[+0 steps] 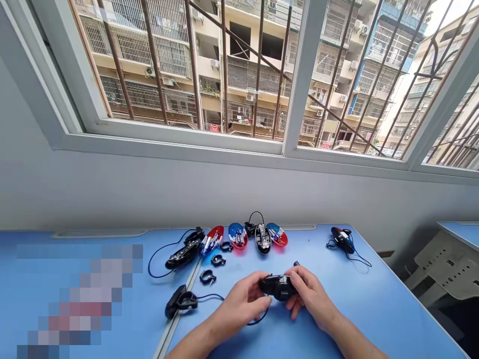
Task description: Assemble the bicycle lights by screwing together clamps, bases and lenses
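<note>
A black oval housing (280,287) is held between my two hands above the blue table. My left hand (247,299) grips its left end, with thumb and fingers closed on it. My right hand (307,294) closes on its right end, beside a small dark part that sticks up. A black cable hangs below my left hand. Farther back lie a blue-and-red shell (238,236), a second such shell (277,234), a red-and-blue shell (212,241) and an open black housing (262,238). Black ring clamps (207,277) rest left of my hands.
A black device with a round clamp (186,301) and a long black housing with a cable (184,254) lie at the left. One finished-looking unit (342,240) with a cable sits at the right. Behind the blue table (374,299) are a wall and barred windows.
</note>
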Available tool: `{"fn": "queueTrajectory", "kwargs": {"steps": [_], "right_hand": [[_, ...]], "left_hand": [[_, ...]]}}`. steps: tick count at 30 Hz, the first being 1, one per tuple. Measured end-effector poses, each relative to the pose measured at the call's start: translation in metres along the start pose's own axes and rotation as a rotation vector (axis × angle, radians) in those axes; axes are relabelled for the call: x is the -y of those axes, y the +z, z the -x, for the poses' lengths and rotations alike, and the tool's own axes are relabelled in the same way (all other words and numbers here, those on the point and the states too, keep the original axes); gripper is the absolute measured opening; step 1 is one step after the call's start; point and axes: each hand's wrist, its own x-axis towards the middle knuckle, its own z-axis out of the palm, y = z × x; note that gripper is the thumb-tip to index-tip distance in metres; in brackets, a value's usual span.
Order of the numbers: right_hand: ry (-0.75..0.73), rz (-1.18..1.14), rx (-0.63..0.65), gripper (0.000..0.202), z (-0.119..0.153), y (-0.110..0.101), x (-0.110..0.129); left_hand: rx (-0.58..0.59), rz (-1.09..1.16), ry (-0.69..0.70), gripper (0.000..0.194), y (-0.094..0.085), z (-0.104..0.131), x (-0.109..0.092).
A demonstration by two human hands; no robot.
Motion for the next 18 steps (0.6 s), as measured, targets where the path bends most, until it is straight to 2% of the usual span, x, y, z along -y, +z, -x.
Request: {"fn": "queueTrajectory", "kwargs": {"steps": [4,9,18], "right_hand": [[-0.004,-0.003,-0.004,0.061,0.000,0.000,0.001],[-0.006,-0.001,-0.001,0.060,0.000,0.000,0.000],[-0.033,0.102,0.029,0.053,0.002,-0.005,-0.005]], "left_hand": [[-0.014,-0.012,-0.011,0.026,0.000,-0.001,0.002],[-0.023,0.014,0.007,0.032,0.000,-0.002,0.003],[-0.021,0.129,-0.056,0.025,0.004,0.004,-0.010]]}}
